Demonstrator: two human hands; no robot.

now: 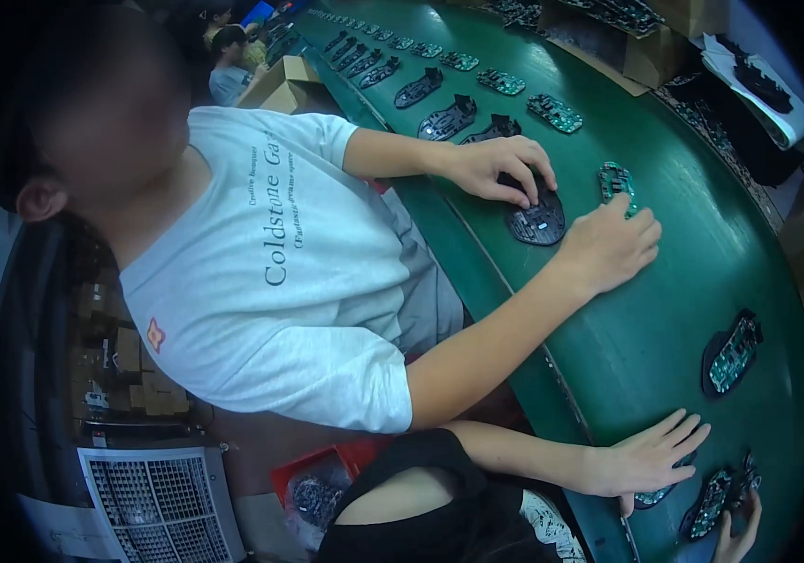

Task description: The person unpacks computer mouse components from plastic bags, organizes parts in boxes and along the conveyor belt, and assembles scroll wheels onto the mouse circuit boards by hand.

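My left hand (653, 457) reaches over the green belt, palm down with fingers stretched and apart. Partly under it lies a mouse base with a green circuit board (653, 498), mostly hidden by the palm. At the lower right edge my right hand (742, 533), partly cut off, has its fingers bent round a black mouse base (705, 504) carrying a green board. A small black piece (749, 464) sticks up at that base's far side, by my fingertips. Farther along the belt, another black mouse base with a board (732, 354) lies apart from both hands.
A co-worker in a white T-shirt (308, 235) sits at left, one hand on a black mouse base (537, 220), the other at a green board (616, 185). Rows of bases and boards (500, 82) run along the green belt (665, 310). A red bin (294, 469) stands below.
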